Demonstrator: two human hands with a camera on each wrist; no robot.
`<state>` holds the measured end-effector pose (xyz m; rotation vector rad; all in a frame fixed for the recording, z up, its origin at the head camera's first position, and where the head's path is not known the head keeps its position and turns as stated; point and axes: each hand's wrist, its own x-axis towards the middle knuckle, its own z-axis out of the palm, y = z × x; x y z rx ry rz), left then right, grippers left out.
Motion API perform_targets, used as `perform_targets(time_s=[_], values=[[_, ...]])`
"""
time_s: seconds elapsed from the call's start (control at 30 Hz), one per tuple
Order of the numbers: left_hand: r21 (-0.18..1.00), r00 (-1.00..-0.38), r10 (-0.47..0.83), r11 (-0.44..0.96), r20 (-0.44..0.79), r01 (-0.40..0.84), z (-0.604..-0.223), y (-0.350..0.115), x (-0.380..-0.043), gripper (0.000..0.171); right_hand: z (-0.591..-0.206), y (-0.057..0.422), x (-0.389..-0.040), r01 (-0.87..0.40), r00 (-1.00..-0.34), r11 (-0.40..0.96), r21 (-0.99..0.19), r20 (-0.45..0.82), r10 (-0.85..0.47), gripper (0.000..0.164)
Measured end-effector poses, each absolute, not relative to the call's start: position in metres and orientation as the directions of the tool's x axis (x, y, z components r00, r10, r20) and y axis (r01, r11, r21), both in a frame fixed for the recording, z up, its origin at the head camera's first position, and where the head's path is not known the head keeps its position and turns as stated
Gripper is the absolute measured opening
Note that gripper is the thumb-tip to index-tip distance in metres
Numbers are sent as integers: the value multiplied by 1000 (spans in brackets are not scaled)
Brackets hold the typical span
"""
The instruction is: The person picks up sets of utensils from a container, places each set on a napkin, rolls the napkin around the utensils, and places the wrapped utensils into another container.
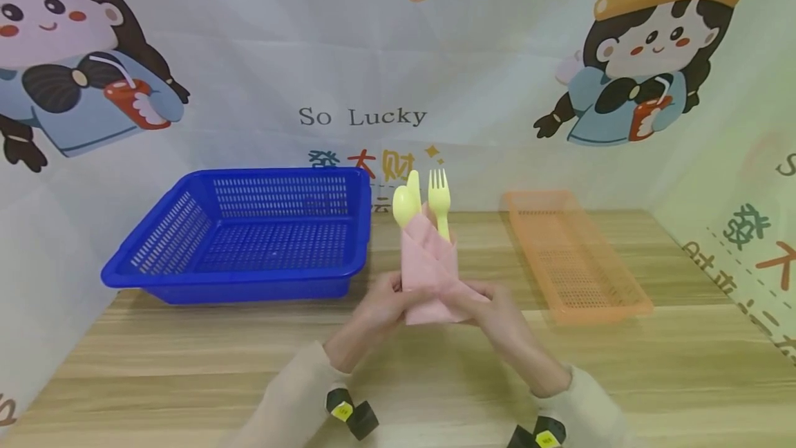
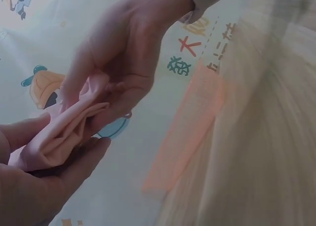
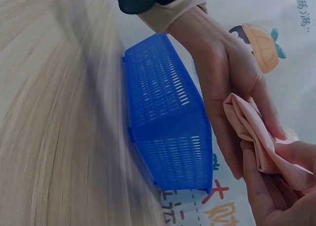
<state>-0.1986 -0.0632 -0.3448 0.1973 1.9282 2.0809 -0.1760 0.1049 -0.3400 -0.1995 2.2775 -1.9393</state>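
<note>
Raised above the table's middle is a folded pink napkin [image 1: 429, 265] with yellow cutlery standing out of its top: a spoon [image 1: 405, 206], a knife [image 1: 414, 184] and a fork [image 1: 439, 199]. My left hand [image 1: 382, 303] grips the napkin's lower left side, thumb in front. On the lower right, my right hand [image 1: 497, 310] pinches a napkin corner that sticks out sideways. Both wrist views show the napkin's layered bottom folds [image 2: 64, 132] between the two hands. The cutlery handles are hidden inside the napkin.
A large blue basket [image 1: 249, 272] stands at the left on the wooden table [image 1: 249, 365]. To the right lies a long, shallow orange basket [image 1: 597, 261]. A printed white cloth [image 1: 485, 88] hangs behind and along the sides.
</note>
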Motion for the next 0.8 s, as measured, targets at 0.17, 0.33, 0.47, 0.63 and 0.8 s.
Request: perform_targets(time_s=[0.17, 0.33, 0.47, 0.63, 0.8], values=[[994, -950, 307, -62, -65, -88, -349, -64, -192, 28, -338, 102, -174, 2, -985, 139, -990, -26, -170, 33], [993, -955, 293, -97, -40, -72, -346, -64, -191, 30, -337, 100, -174, -45, -992, 184, -982, 23, -120, 34], [986, -958, 286, -156, -17, -64, -345, -64, -193, 30, -336, 103, -176, -98, -991, 236, -967, 74, -109, 34], [978, -964, 266, -194, -18, -72, -342, -66, -196, 27, -334, 115, -176, -123, -979, 231, -965, 79, -190, 35], [977, -964, 264, -196, -29, -83, -342, -66, -197, 27, -330, 120, -174, -130, -979, 268, -955, 82, -186, 32]])
